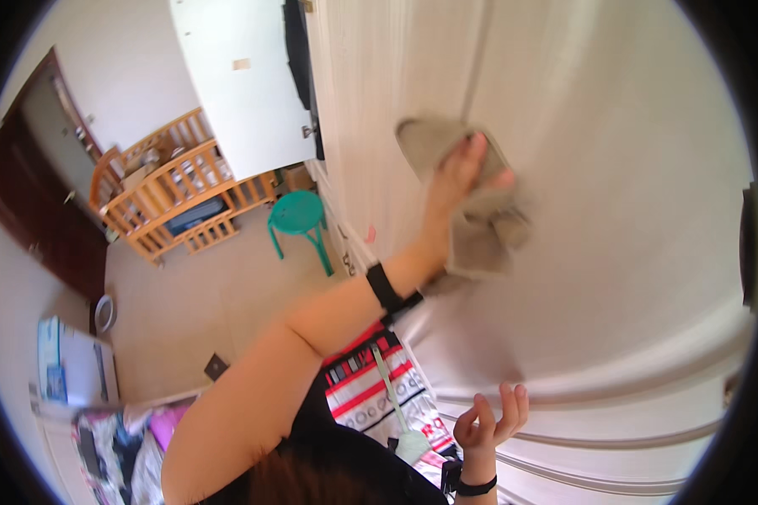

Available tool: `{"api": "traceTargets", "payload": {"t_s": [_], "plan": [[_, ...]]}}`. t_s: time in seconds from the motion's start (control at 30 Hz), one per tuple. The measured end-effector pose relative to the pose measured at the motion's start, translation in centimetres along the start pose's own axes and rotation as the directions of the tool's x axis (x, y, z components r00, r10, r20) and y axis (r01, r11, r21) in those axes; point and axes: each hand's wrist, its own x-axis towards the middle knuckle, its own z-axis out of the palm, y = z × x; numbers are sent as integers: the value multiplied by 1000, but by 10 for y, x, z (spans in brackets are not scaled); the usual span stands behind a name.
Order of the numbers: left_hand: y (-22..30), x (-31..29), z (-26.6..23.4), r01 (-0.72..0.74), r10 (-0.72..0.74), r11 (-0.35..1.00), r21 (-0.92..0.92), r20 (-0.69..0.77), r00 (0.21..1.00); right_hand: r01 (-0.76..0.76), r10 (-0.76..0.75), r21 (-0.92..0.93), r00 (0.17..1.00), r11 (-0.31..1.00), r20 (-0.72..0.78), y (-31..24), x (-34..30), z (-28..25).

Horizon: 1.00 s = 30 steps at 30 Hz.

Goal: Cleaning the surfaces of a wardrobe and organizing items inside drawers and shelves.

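Observation:
My left hand (455, 185) reaches up, its fingers blurred by motion, and holds a grey-brown cloth (480, 244). The cloth lies against a pale wood-grain cabinet door (379, 84), part of it spread above my fingers and part bunched below my palm. A black band (383, 288) circles my left wrist. Lower down on the right, my right hand (488, 421) is raised in front of the pale panels, its fingers loosely curled and apart, with nothing in it. It also wears a dark wristband (477, 486).
An open white door (236, 84) hangs at upper left. Below it are a green stool (296, 212) and a wooden crib (160, 210) filled with things. A bed with a striped, patterned cover (370, 387) bears a pale green fly-swatter-shaped tool (392, 396). A white box (80, 362) stands far left.

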Motion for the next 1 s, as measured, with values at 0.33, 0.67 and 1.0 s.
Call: {"api": "traceTargets", "payload": {"t_s": [0.33, 0.67, 1.0], "plan": [[-114, -168, -72, 207, -48, 963, -173, 645, 763, -354, 373, -416, 927, 838, -37, -90, 107, 240], [-122, 96, -177, -316, 271, 949, -1, 518, 811, -263, 310, -233, 931, 936, 191, -166, 236, 270], [-130, 214, -249, -35, 325, 810, -586, 397, 859, -91, 21, -763, 995, 640, -101, -134, 434, 250]]}}
